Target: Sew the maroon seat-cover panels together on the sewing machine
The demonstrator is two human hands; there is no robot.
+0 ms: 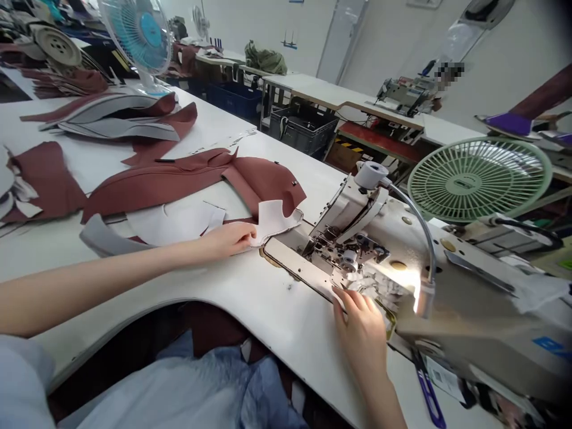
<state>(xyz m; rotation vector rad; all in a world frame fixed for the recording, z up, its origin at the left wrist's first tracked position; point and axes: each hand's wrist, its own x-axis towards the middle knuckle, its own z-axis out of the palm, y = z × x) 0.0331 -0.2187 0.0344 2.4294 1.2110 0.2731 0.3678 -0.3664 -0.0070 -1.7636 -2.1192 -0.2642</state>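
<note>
My left hand [227, 238] lies on the white table, its fingers pressed together on the edge of a white fabric piece [274, 219] that runs toward the sewing machine [447, 286]. A maroon fabric panel [179, 179] lies behind it. My right hand [361, 330] rests at the front of the machine bed beside a heap of white scraps [375, 286] under the lamp glare. Its fingers are stretched forward, and I cannot see anything held in them. The needle area [344, 244] sits between my two hands.
Stacks of maroon and grey cut pieces [116, 116] cover the table's far left. A blue fan [140, 36] stands behind them and a green fan [478, 179] sits right of the machine. Purple-handled scissors [426, 390] lie at the machine's near end. Crates [301, 128] stand under far tables.
</note>
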